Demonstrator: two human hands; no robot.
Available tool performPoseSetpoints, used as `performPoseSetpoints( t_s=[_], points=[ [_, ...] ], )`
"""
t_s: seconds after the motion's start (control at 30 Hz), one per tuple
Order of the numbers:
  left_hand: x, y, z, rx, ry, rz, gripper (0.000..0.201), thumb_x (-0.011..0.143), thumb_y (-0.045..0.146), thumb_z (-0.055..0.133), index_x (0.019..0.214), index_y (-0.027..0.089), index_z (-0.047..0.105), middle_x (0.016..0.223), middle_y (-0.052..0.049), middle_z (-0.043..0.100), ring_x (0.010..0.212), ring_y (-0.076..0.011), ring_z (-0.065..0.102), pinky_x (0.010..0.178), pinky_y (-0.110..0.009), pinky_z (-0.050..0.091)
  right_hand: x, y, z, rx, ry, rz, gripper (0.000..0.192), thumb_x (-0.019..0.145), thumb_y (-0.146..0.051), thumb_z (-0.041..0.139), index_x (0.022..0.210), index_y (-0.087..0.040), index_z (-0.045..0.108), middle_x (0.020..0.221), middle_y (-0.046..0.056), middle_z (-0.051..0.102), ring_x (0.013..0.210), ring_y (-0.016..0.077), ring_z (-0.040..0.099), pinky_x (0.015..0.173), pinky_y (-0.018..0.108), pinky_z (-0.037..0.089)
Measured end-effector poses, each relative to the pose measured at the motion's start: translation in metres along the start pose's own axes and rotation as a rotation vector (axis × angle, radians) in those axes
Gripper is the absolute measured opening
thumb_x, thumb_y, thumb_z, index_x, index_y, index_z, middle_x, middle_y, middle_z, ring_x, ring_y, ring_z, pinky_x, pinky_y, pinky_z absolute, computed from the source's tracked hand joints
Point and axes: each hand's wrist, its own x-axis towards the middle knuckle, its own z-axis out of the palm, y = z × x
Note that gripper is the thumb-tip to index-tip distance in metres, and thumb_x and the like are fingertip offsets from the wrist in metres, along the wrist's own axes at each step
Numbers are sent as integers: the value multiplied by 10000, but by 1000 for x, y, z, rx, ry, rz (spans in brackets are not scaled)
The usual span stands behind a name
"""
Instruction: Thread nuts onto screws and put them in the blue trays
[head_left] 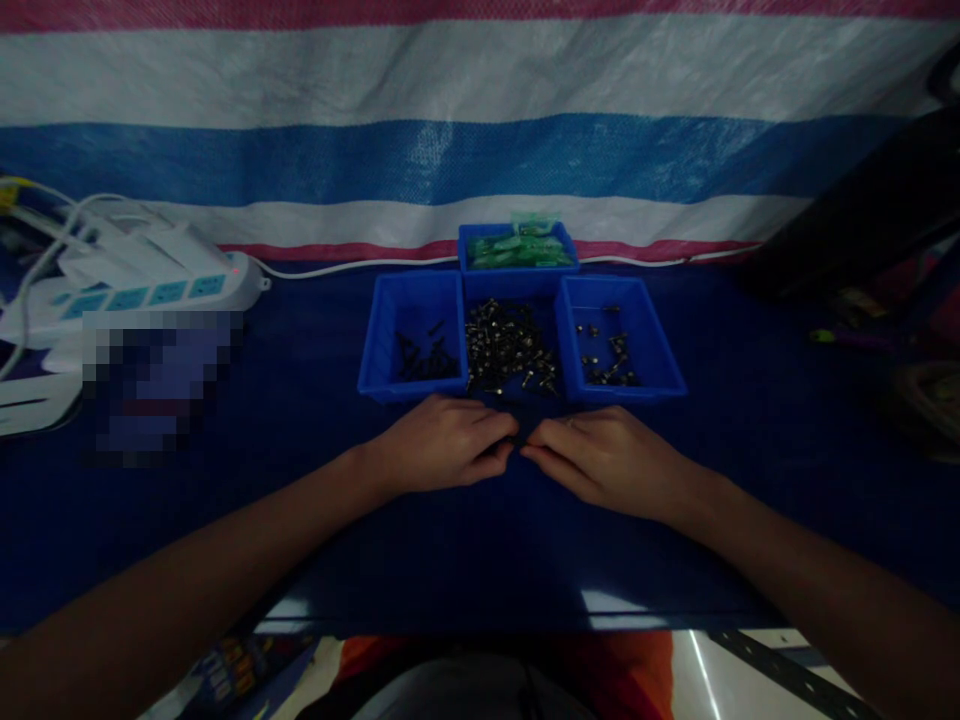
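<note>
- The left hand (442, 440) and the right hand (611, 455) rest low on the dark blue table (300, 500), fingertips drawn together and almost meeting between them. Both are narrowed to a pinch; whether either holds a small part I cannot tell, since the spot where they meet is dark.
- Just beyond the fingertips lies a loose pile of small screws (510, 350), metal heads glinting, on the table between two trays.
- Beyond the left hand stands a blue tray (382, 340) with a small number of dark screws at its bottom.
- Beyond the right hand stands a second blue tray (660, 350) with a scatter of small dark parts.
- Further off, behind the pile, a third blue tray (517, 240) holds green packets.
- As a judgement: the middle pile is still large and both side trays are thinly filled, so the work looks early, with most of the pile left to handle.
- Far off to the left hand's side lies a white power strip (142, 285) with its cables.
</note>
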Motion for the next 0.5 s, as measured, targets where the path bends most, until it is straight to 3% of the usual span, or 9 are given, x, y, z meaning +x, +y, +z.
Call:
performPoseSetpoints(
  t_s=[0.23,0.5],
  points=[
    [0,0,-1,-42,7,-8,113,819,238,442,853,170,525,682,23,557,631,-98,549,572,-200,403,1,4,-2,70,-42,65,207,894,-262,369,822,-163,535,681,0,593,611,104,552,589,230,362],
    [-2,0,-5,-67,164,53,187,875,291,421,923,152,536,762,-8,571,710,-105,545,634,-205,436,3,2,0,48,-84,76,208,905,-240,348,806,-159,512,681,5,582,603,102,544,575,228,353]
  ],
)
